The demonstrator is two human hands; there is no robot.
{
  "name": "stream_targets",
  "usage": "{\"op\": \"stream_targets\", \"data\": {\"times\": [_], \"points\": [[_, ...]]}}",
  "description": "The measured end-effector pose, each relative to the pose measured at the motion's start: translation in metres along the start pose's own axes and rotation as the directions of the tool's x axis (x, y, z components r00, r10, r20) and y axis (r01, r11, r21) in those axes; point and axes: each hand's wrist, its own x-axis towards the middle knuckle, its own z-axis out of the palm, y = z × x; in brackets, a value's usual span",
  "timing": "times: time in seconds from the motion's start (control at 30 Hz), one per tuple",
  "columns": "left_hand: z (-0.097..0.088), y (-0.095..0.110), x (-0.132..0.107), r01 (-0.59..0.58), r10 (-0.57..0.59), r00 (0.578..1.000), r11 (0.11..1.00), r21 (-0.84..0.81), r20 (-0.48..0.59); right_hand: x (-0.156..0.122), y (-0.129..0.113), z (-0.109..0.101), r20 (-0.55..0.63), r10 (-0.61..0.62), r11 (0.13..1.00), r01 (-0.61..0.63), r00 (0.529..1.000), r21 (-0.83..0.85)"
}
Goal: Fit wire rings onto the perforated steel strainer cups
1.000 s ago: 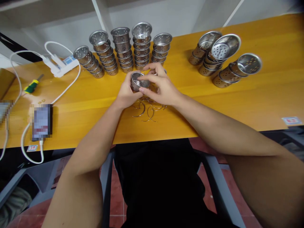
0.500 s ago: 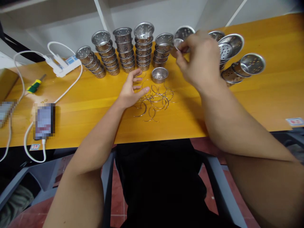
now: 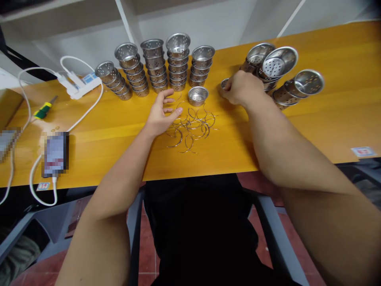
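Observation:
My left hand [image 3: 160,113] rests open on the orange table [image 3: 327,123], fingers spread over a heap of thin wire rings [image 3: 193,125]. A single small perforated steel cup [image 3: 198,95] stands upright just beyond the rings. My right hand [image 3: 242,88] is closed around another small steel cup [image 3: 224,84], low at the table, right beside lying stacks of steel cups [image 3: 274,75]. Only the rim of the held cup shows past the fingers.
Several upright and leaning stacks of perforated cups [image 3: 166,65] line the back of the table. A white power strip [image 3: 79,81] with cables, a green-handled screwdriver [image 3: 41,110] and a phone [image 3: 55,153] lie at the left. A chair frame shows below the table edge.
A second ago both hands held one cup over the rings. My right hand then carried a cup up to the right and has now lowered it beside the lying stacks; my left hand opened.

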Motion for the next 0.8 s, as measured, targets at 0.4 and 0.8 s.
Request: {"op": "stream_targets", "data": {"times": [0.4,0.8], "points": [[-0.003,0.000,0.000,-0.017,0.017,1.000,1.000,-0.008,-0.018,-0.034,-0.083,0.011,0.098,-0.185,0.966,0.199,0.978,-0.166],[-0.002,-0.004,-0.002,-0.013,0.013,1.000,0.999,0.033,0.003,-0.029,-0.072,0.038,-0.022,-0.250,0.964,0.247,0.968,-0.094]]}}
